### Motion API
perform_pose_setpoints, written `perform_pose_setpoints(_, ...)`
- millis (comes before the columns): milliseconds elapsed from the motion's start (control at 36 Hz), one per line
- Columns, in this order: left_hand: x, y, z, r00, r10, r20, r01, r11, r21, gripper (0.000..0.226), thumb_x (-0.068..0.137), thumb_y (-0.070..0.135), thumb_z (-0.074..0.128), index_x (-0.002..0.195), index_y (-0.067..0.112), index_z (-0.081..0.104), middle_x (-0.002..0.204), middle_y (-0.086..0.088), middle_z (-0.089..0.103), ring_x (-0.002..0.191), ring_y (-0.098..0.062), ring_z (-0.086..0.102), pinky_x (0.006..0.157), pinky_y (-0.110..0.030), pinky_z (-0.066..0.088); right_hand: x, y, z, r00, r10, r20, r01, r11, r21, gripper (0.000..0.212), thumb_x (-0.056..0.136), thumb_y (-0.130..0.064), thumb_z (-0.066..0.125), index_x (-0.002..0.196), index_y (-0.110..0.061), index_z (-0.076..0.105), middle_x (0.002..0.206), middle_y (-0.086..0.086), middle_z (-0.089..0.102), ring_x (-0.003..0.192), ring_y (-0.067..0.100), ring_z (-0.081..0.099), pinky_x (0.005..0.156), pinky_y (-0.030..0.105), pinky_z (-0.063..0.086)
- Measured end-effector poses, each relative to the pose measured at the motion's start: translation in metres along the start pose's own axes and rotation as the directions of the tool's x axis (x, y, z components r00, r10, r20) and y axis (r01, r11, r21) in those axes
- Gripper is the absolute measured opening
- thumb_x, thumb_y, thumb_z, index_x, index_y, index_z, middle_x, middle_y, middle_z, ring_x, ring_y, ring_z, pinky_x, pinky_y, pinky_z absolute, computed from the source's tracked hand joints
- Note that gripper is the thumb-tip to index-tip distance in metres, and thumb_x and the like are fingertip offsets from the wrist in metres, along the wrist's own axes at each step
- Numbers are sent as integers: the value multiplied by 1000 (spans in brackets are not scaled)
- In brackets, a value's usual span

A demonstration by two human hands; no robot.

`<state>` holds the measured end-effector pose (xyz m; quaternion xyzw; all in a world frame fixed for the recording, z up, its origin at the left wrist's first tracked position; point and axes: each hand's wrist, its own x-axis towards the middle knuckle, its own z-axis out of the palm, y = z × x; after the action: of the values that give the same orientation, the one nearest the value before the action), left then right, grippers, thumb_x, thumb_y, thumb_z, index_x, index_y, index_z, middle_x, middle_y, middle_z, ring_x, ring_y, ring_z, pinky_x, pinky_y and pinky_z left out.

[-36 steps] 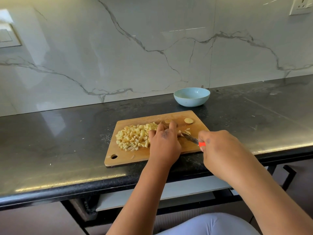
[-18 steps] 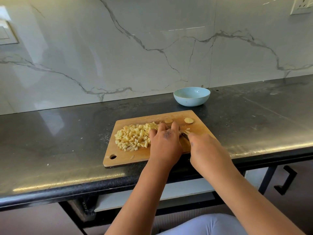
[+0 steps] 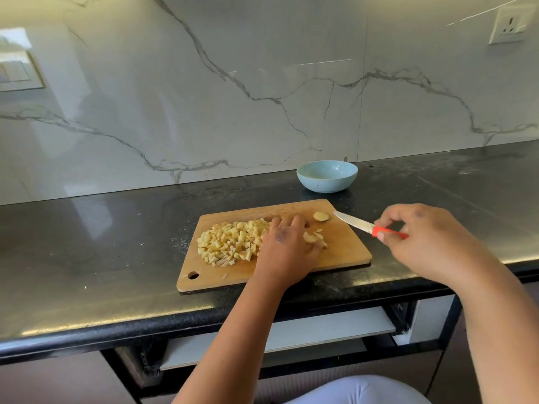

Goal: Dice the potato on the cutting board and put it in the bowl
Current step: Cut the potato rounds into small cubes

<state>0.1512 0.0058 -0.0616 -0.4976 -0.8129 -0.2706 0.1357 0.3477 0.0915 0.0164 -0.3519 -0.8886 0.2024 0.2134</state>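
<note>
Our right hand (image 3: 420, 240) pinches the knife (image 3: 369, 227) by its red handle while our left hand (image 3: 287, 243) lies flat over potato slices (image 3: 316, 239) beside the diced pile (image 3: 230, 243) on the cutting board (image 3: 344, 258), wet, slippery pieces best scooped into the bowl (image 3: 327, 176).

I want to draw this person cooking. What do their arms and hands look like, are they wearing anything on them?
Both arms are bare: no sleeves, gloves, watch or rings show. The left hand has a dark smudge on its back, and the right hand has a small dark mark near a knuckle.
</note>
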Motion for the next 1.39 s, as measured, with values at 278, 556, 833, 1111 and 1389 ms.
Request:
perform_pose_setpoints(278, 25, 9, 0, 946, 19, 323, -41, 997, 63, 48, 99, 39, 50, 143, 20, 47, 146, -4, 46, 135, -25, 39, 113, -36, 31, 7, 4, 7, 1000, 3, 14, -3, 1000, 19, 12, 95, -22, 57, 88, -29, 65, 76, -3, 59, 52, 13, 50, 47, 23, 33)
perform_pose_setpoints(556, 38, 0, -10, 906, 119, 406, -112, 993, -42, 28, 99, 23, 53, 123, 17, 66, 125, 0, 62, 112, -16, 55, 101, -32, 44, 12, 9, 7, 1000, -3, 18, 3, 1000, -2, 10, 95, -23, 58, 91, -28, 64, 76, -7, 56, 53, 13, 49, 47, 24, 35)
perform_pose_setpoints(833, 36, -14, -18, 930, 123, 345, -55, 978, -201, 28, 90, 38, 66, 117, 30, 68, 126, 7, 59, 110, -12, 56, 98, -34, 49, 13, 12, 9, 999, -14, 36, 14, 1000, -20, 8, 95, -23, 58, 91, -27, 64, 69, -11, 48, 51, 9, 47, 45, 21, 30)
perform_pose_setpoints(1111, 34, -3, -13, 974, 40, 221, -13, 993, -119, 21, 89, 31, 69, 107, 21, 70, 108, 5, 67, 99, -10, 60, 85, -24, 51, 16, 13, 15, 998, -16, 62, 16, 1000, 10, 9, 95, -24, 58, 89, -28, 63, 71, -3, 57, 50, 12, 48, 45, 21, 33)
perform_pose_setpoints(1389, 36, 9, 2, 960, -51, 275, 42, 998, 39, 26, 96, 31, 58, 116, 15, 67, 112, -1, 66, 96, -15, 60, 82, -27, 50, 17, 12, 17, 998, -16, 66, 16, 1000, -7, 8, 96, -25, 57, 91, -28, 62, 72, -6, 54, 50, 9, 47, 43, 18, 30)
